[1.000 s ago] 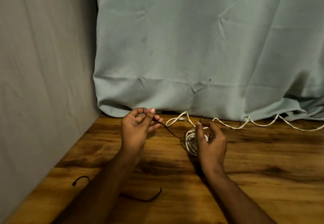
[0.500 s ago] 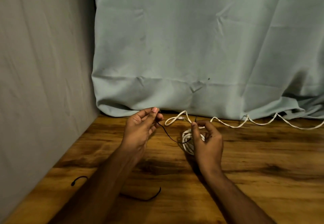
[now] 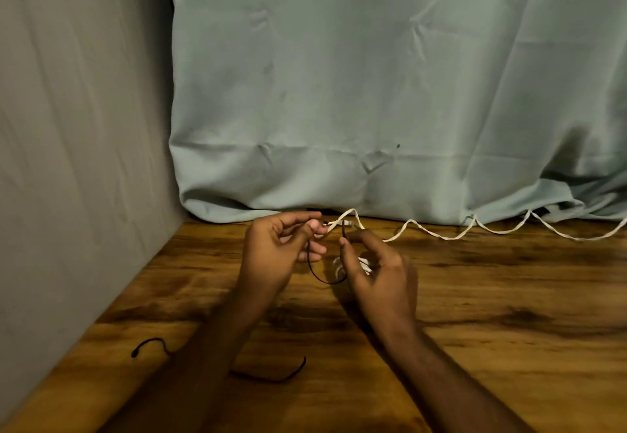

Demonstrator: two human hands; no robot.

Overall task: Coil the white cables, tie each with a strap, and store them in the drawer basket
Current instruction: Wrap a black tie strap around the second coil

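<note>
Fingers (image 3: 349, 246) of both hands pinching black strap (image 3: 317, 275), white cable coil (image 3: 364, 263) beneath

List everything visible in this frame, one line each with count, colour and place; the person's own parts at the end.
coiled cable: one, white, on the table under the right hand, mostly hidden.
loose cable: one, white, wavy, along the table's far edge toward the right, its near end by the hands.
strap in hand: one, black, looped between the two hands.
spare straps: two, black, on the table near the left forearm; one partly hidden.
table: one, brown wood grain, fills the lower frame.
curtain: one, pale blue-green, hanging behind the table.
wall cloth: one, grey, on the left.
left hand: one, pinching one strap end.
right hand: one, pinching the other end above the coil.
</note>
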